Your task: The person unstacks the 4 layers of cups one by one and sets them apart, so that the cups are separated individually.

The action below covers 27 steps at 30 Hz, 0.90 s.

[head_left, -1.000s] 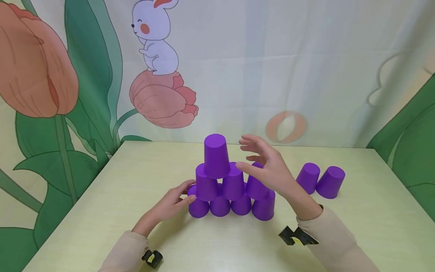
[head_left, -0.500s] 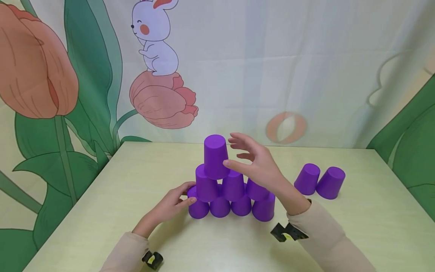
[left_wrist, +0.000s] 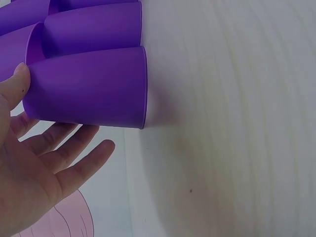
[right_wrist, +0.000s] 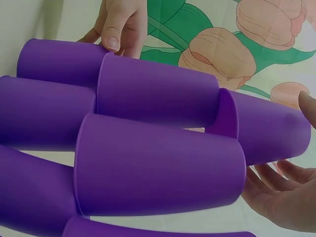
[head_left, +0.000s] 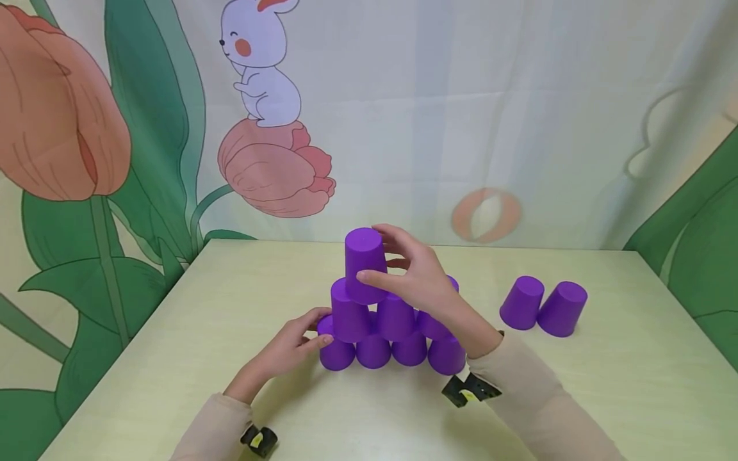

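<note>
The eight-cup stack (head_left: 395, 318) seemingly awaits two spares (head_left: 562, 310), left fingers (left_wrist: 83, 169) spread round a base cup (head_left: 339, 356), right fingers (head_left: 380, 280) round its top cup (head_left: 364, 256).

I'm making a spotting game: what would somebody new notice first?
Probably the purple cup tower in the middle, with the right hand curved around its top cup. Next, the white rabbit on a pink flower, on the backdrop at upper left. Two cups stand apart at right.

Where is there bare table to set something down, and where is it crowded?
Bare table lies left of the left hand, between the sleeves in front of the stack, and right of the loose cups. Crowded: the stack, left hand at its side, right hand at its top cup.
</note>
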Tool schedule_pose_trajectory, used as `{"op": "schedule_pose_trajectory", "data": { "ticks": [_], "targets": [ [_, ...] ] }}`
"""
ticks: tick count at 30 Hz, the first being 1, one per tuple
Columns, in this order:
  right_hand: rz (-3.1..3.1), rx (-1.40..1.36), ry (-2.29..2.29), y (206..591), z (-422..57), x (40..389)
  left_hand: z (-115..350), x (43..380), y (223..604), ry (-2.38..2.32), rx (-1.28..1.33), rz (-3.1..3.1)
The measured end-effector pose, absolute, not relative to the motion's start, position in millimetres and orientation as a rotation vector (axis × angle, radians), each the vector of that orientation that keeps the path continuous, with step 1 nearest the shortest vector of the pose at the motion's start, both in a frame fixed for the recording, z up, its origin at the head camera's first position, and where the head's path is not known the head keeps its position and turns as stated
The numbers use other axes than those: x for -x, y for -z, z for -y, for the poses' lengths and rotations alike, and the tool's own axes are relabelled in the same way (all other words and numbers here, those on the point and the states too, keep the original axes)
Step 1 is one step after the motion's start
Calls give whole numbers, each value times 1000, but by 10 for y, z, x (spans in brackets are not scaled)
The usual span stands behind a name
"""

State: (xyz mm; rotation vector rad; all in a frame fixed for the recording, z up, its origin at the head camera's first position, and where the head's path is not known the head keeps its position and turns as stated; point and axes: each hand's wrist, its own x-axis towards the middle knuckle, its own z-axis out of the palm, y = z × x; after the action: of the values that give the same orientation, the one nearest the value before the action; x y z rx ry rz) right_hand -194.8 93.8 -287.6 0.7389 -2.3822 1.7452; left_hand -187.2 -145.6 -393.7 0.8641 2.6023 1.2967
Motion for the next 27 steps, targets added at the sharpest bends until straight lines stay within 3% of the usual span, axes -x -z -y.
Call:
{"op": "schedule_pose_trajectory", "data": {
  "ticks": [6,27],
  "targets": [
    [2431,-680,-1736,2903,-890,1953,1520,1970,4122,-1312,-863,-2606],
    [2376,-666,-1690,2873,-992,1811,1514,1968,4131,-1314,-843,-2614]
  ]
}}
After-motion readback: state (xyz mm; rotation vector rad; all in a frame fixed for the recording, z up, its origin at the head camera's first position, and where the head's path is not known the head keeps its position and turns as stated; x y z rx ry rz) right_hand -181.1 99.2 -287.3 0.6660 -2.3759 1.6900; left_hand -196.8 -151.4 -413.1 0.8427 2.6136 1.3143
